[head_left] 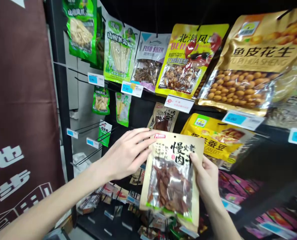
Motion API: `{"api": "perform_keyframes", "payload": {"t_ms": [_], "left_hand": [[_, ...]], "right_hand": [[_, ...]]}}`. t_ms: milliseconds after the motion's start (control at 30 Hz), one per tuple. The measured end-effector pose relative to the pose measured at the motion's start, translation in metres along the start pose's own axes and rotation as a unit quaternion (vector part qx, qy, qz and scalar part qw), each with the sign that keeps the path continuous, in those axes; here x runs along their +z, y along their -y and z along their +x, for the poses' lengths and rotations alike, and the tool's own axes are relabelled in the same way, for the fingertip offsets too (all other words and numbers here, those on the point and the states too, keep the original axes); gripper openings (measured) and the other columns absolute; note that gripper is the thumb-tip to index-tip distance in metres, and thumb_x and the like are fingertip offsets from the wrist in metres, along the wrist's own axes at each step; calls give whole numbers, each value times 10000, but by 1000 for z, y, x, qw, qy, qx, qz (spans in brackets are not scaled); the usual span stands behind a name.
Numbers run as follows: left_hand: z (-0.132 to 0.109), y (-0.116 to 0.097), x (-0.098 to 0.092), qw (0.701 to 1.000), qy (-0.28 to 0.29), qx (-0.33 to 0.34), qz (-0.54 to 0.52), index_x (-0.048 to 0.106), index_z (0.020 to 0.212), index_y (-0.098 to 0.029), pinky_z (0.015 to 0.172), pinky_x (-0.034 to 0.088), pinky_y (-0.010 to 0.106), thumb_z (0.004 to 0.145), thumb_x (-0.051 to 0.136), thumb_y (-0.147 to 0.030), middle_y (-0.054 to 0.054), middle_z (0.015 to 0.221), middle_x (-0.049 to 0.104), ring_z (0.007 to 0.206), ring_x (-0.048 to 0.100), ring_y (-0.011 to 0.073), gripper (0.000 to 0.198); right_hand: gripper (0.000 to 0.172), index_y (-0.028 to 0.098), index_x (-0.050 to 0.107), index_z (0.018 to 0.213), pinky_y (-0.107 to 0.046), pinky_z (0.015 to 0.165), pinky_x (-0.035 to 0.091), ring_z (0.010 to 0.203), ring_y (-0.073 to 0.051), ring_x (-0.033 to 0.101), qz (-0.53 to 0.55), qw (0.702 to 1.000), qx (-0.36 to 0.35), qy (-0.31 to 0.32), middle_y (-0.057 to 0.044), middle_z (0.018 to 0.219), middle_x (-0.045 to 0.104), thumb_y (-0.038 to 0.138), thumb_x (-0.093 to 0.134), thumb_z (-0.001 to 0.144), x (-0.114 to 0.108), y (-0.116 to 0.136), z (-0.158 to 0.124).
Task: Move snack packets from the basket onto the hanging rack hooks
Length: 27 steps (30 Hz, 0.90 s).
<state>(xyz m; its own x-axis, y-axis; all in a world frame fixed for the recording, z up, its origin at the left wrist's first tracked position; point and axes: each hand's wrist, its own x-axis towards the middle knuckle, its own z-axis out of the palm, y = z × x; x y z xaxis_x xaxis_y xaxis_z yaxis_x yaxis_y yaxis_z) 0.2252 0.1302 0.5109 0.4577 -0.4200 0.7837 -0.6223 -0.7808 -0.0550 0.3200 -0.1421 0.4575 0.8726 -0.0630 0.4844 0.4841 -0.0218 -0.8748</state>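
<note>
A beige packet of dried meat [172,186] with a clear window hangs upright in front of the shelf rack. My right hand [208,176] grips its right edge, thumb across the front and the other fingers mostly behind. At the packet's upper left corner, my left hand [129,151] has its fingers stretched out, the tips over the corner; whether they press on it is unclear. Just behind, a similar beige packet [162,118] hangs on the rack, partly covered. A yellow bean packet [213,140] is close by on the right.
Above hang a green-and-white snack bag [119,50], a yellow bag [190,60] and a gold peanut bag [248,63]. Thin metal hooks with price tags [92,142] stick out at left. A brown printed banner [20,100] borders the rack. Pink packets [238,186] hang lower right.
</note>
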Motion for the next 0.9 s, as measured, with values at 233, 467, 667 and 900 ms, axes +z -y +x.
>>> {"api": "perform_keyframes", "payload": {"t_ms": [233,467,667,900], "left_hand": [[64,2,40,988,59,-8,144,310,1490,-70,1218,176,430,1002,351,-434,150,1572,291,1477,207,258,610],[86,13,64,988,18,-19,151,265,1495,-32,1218,108,483,984,348,-413,174,1592,226,1488,142,299,643],[102,11,64,988,8,-7,154,292,1486,-54,1193,151,535,993,333,-408,160,1554,318,1465,219,326,609],[118,30,51,976,14,94,195,253,1440,100,1135,137,565,1012,142,-388,242,1483,379,1406,306,353,659]], "right_hand": [[294,172,706,896,-253,619,467,651,-135,571,65,988,-140,16,-24,835,688,450,714,800,42,23,54],[293,162,674,874,-271,703,491,718,-137,593,63,975,-211,-7,-15,822,661,451,669,828,53,29,63],[307,152,667,900,-343,806,510,833,-177,620,61,958,-277,-34,-36,868,663,452,630,848,56,33,76],[166,132,668,808,-376,830,494,728,-166,601,121,945,-304,16,-54,801,640,298,675,819,56,40,103]]}}
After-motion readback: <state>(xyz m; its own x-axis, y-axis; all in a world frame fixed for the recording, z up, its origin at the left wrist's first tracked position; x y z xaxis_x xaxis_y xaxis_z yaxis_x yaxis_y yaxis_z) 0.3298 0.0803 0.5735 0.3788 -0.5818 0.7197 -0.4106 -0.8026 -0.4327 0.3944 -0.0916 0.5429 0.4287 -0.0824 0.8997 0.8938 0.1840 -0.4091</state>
